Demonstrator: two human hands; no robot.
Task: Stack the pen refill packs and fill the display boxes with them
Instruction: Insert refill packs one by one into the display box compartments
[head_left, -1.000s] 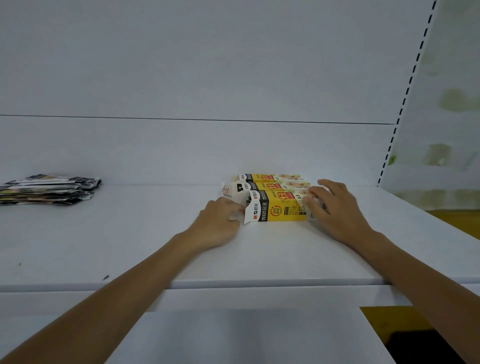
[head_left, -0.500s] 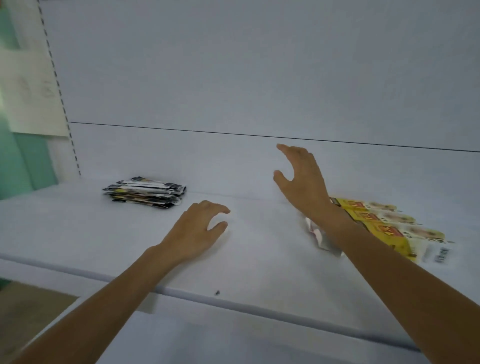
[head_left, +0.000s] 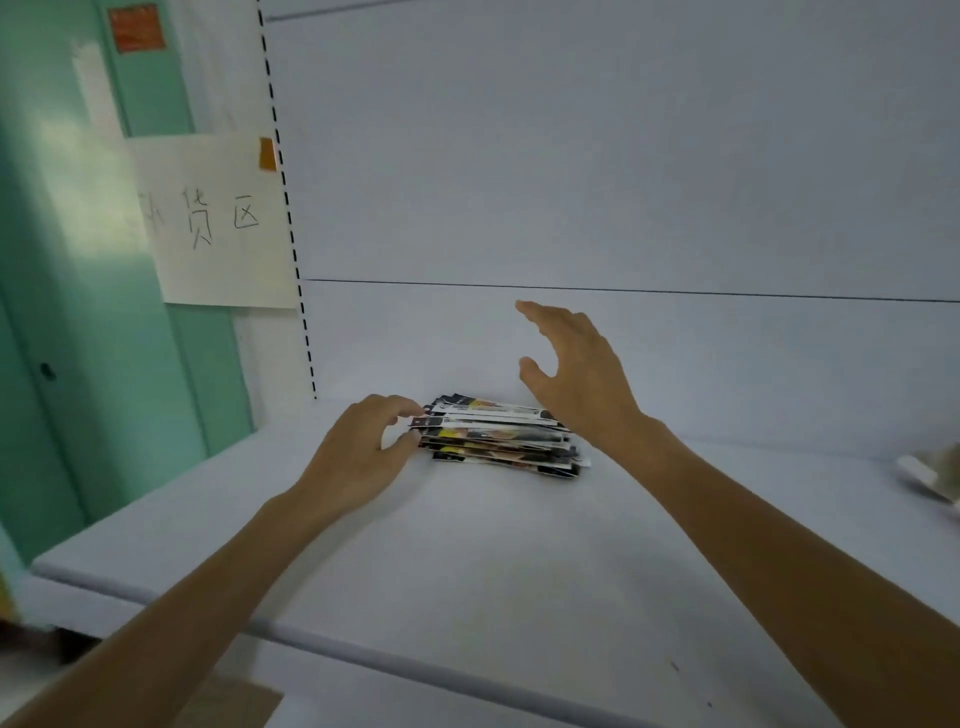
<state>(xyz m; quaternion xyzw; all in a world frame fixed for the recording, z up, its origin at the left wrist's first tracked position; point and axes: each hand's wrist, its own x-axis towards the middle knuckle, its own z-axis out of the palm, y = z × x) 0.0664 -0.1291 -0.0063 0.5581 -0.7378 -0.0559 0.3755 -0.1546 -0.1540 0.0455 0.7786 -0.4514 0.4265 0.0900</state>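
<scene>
The white shelf (head_left: 467, 571) has a paper sign (head_left: 218, 218) at its far left, handwritten, ending "货区". Mid-shelf lies the stack of pen refill packs (head_left: 498, 436), print unreadable. The right hand (head_left: 582, 384) hovers spread and empty above it; the left hand (head_left: 358, 452) curls at its left end, grip uncertain. Gathering step, I judge: next, 2 hands clamp both ends squarely.

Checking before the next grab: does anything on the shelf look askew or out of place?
The pile of refill packs is ragged: packs fan out, ends not flush, lower ones jutting right. The left hand is at its left end; the right hand hovers open above. Nothing looks spilled.
</scene>
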